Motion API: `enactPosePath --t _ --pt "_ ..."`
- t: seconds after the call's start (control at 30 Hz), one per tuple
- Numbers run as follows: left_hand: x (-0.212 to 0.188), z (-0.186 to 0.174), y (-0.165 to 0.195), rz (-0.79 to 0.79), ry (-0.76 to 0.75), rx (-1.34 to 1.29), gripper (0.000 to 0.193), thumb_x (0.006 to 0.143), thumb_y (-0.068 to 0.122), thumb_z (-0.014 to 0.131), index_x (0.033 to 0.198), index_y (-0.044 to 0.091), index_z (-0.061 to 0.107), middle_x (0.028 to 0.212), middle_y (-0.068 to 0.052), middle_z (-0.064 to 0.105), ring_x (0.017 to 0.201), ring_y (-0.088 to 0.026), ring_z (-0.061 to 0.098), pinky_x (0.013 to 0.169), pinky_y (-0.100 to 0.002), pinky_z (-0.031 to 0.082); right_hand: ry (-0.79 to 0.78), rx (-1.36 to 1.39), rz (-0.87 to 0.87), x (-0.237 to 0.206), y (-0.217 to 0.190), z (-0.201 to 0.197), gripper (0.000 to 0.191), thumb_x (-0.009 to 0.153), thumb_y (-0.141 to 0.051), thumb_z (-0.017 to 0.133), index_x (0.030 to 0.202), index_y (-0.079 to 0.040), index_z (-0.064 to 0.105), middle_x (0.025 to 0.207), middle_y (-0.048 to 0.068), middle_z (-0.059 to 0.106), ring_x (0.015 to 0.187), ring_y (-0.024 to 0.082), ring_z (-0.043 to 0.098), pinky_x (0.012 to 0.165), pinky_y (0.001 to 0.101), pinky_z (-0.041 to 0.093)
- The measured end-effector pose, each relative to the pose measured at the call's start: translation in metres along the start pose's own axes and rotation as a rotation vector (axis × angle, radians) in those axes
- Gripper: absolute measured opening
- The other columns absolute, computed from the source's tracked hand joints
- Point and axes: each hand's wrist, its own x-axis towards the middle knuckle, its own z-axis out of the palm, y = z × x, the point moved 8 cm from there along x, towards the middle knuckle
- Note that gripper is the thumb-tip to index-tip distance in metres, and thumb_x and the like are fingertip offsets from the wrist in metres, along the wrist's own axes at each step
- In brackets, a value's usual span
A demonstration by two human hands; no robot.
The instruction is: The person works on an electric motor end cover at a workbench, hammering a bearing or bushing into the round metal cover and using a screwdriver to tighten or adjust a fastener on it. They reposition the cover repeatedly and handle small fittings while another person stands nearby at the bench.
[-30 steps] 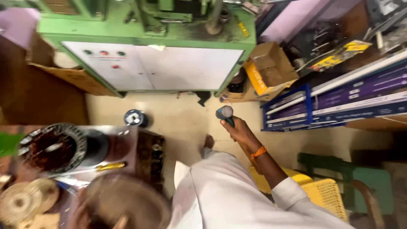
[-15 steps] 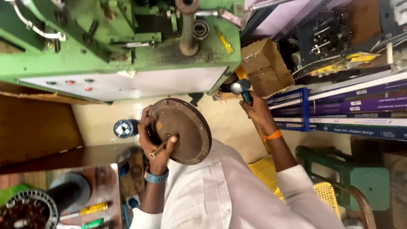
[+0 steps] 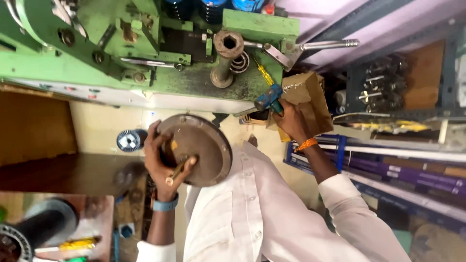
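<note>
My left hand (image 3: 161, 162), with a blue band on the wrist, grips a round brown metal end cover (image 3: 206, 145) on edge in front of my white shirt (image 3: 252, 218). A thin brass-coloured pin (image 3: 175, 171) lies across its fingers. My right hand (image 3: 291, 121), with an orange thread on the wrist, holds a hammer with a blue head (image 3: 268, 99). The hammer head sits at the edge of the green machine (image 3: 145, 48), just below a steel post (image 3: 224, 60) standing on it.
A cardboard box (image 3: 313, 99) is right behind the right hand. A yellow-handled screwdriver (image 3: 264, 75) and a steel lever (image 3: 323, 44) lie on the machine. A wire spool (image 3: 128, 140) sits on the floor. Shelves with purple boxes (image 3: 412, 172) run along the right. A motor stator (image 3: 12, 242) is at the lower left.
The left hand came into view with the round cover and holds it up. The right hand has carried the hammer from over the floor up to the machine's edge.
</note>
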Motion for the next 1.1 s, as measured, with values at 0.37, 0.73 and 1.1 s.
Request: enactPosePath --t 0.37,0.73,1.1 --pt "0.056 0.227 0.010 0.052 -0.160 0.161 0.075 0.073 0.051 0.085 0.133 0.012 0.061 0.145 -0.018 0.056 0.134 -0.041 0.056 0.101 -0.054 0.041 0.031 0.119 -0.165 0.027 0.067 -0.075 0.044 0.082 -0.019 0.082 0.120 -0.004 0.067 0.095 0.017 0.074 0.081 0.027 0.072 0.069 0.0395 0.056" --pt "0.091 0.355 -0.004 0.157 -0.321 0.500 0.084 0.064 0.060 0.084 0.129 0.014 0.059 0.145 -0.023 0.048 0.130 -0.046 0.046 0.101 -0.065 0.035 -0.021 1.171 0.164 -0.056 0.190 -0.122 0.043 0.099 -0.025 0.065 0.134 -0.004 0.051 0.100 0.006 0.065 0.070 0.013 0.062 0.056 0.0292 0.056" --pt "0.080 0.348 0.027 0.209 0.022 0.473 0.044 0.076 0.051 0.083 0.102 0.017 0.074 0.126 -0.001 0.069 0.127 -0.040 0.052 0.090 -0.052 0.039 0.143 0.517 0.396 -0.061 0.189 -0.113 0.020 0.100 -0.017 0.069 0.109 0.001 0.070 0.084 0.007 0.069 0.065 0.012 0.064 0.060 0.0281 0.054"
